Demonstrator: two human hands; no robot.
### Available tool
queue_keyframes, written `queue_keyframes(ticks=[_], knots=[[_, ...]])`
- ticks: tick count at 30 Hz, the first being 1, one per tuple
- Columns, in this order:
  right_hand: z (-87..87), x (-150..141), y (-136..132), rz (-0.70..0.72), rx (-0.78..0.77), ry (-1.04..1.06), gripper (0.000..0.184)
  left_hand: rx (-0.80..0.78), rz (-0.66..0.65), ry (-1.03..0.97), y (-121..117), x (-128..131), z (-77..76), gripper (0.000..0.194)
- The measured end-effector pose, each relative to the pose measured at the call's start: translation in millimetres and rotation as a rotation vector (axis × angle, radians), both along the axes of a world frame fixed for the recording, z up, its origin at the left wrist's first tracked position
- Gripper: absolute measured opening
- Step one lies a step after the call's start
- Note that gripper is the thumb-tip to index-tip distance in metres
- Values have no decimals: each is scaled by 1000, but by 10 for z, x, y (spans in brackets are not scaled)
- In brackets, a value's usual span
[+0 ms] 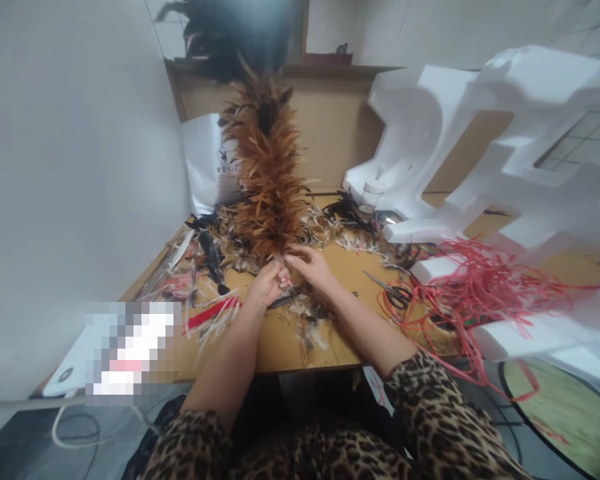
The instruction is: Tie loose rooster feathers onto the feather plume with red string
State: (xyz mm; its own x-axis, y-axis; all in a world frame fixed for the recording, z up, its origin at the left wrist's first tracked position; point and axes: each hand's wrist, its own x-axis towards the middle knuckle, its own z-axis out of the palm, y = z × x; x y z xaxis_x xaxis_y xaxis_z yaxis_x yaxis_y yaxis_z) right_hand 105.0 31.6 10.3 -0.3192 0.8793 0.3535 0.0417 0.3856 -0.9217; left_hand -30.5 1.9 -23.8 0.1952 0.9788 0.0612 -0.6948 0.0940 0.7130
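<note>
A long feather duster (267, 153) with brown, bushy feathers and a dark, blurred top rises from the table in front of me. At its lower end my left hand (270, 281) is closed, fingers curled round the narrow base. My right hand (311, 268) reaches in from the other side, its fingertips pinched together at the lowest feathers. The fingers hide the duster's end and any small piece between them. Loose feathers (307, 313) lie on the tabletop just below my hands.
Black-handled scissors (397, 295) lie right of my forearm, beside tangled red plastic strips (485, 287). Large white foam pieces (460, 133) stand at the right. A clear jar (371, 197) and a white bag (207, 163) are at the back. A pale wall (70, 167) borders the left.
</note>
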Motion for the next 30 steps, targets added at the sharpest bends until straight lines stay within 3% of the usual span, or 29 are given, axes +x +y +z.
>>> queue_keyframes(ticks=[2,5,9,12,18,22,25,30], knots=[[79,-25,19,2,12,-107,30,25,1,38,9,0,-14,31],[90,-48,72,-9,25,-209,28,112,128,219,62,-23,-46,29],[-96,-53,218,-74,87,-176,21,204,384,606,145,-59,-108,11],[-241,-62,301,-58,105,-184,16,243,496,784,158,-59,-141,14],[-244,-122,268,-56,149,-116,14,279,620,767,134,-25,-178,10],[-229,-138,223,-71,107,-66,18,174,549,752,169,-1,-238,11],[-262,-136,227,-76,119,-67,20,212,538,806,201,30,-284,11],[-297,-146,217,-96,234,-57,21,331,714,918,207,69,-346,12]])
